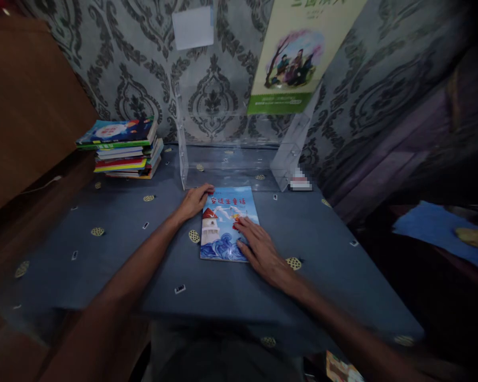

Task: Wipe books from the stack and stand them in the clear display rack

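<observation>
A blue picture-covered book (227,244) lies closed and flat on the cloth-covered table, its cover showing red lettering, a white tower with a red roof and curling waves. At its upper left corner rests my left hand (195,201), fingers stretched out and the tips on the cover's edge. My right hand (263,252) lies over the book's right side, fingers spread on the cover. Neither hand grips the book. Just behind it stands a clear acrylic stand (183,154) with several tiers.
A stack of books (127,154) sits at the table's back left. A green and cream poster-like cover (298,63) hangs above the stand's right side. The patterned tablecloth (115,270) drops at the front edge. Dark fabric (398,154) is at right.
</observation>
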Motion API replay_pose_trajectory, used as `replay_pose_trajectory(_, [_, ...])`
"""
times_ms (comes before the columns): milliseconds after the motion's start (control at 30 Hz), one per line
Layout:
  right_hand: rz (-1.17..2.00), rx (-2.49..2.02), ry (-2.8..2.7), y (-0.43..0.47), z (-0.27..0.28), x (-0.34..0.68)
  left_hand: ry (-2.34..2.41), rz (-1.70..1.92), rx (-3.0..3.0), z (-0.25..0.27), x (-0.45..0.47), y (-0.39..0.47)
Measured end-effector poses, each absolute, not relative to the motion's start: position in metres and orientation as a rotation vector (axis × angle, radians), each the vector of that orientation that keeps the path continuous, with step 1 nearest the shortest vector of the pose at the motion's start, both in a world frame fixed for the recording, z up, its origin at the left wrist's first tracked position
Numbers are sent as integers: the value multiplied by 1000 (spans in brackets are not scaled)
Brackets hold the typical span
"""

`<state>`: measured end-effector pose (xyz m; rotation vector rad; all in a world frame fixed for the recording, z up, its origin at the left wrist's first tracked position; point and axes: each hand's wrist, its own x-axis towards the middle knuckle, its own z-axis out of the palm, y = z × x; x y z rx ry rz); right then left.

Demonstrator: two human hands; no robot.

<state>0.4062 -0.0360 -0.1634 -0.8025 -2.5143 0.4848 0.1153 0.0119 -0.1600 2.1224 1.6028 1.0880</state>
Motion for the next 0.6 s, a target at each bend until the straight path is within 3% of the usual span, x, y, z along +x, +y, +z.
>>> replay_pose_trajectory(333, [553,-988,-2404,61,-185,375,1880,969,2289,-160,126,4])
replay_pose_trajectory(600, [343,-1122,-2299,59,-186,363,2160,989,2094,-155,126,0])
